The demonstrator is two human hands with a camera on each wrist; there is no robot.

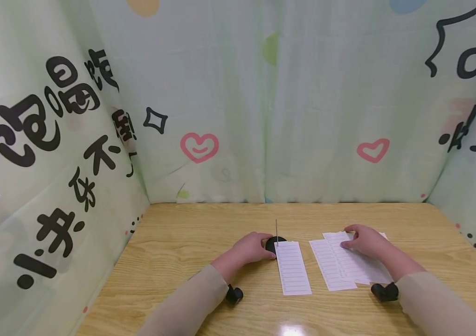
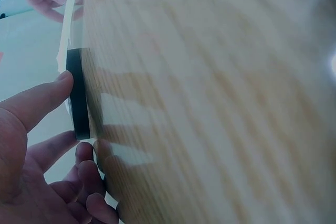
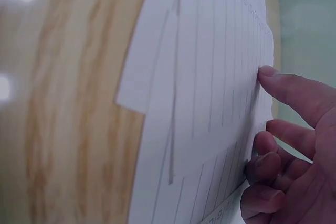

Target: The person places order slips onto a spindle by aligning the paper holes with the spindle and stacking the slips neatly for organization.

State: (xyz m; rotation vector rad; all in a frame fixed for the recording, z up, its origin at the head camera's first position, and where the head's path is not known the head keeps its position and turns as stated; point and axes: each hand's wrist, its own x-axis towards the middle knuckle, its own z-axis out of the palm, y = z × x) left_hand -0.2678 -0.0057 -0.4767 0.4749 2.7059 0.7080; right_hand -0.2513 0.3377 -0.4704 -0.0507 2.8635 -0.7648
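Observation:
A black round-based bill spike (image 1: 271,243) with a thin upright needle stands mid-table. My left hand (image 1: 256,247) grips its base (image 2: 79,95) between thumb and fingers. One lined paper slip (image 1: 294,270) overlaps the base at its top corner, where the needle meets it in the head view. To the right, several similar lined slips (image 1: 333,268) lie fanned and overlapping. The right hand (image 1: 365,240) is over their far edge and pinches the top edge of a slip (image 3: 220,77), thumb on its face and fingers at the edge; part of the pile is hidden beneath this hand.
The wooden table (image 1: 187,224) reaches back to a pale printed curtain (image 1: 238,116), which also hangs at left and right. Black wrist-worn devices (image 1: 234,295) show at both sleeves. Light glares off the table's near edge.

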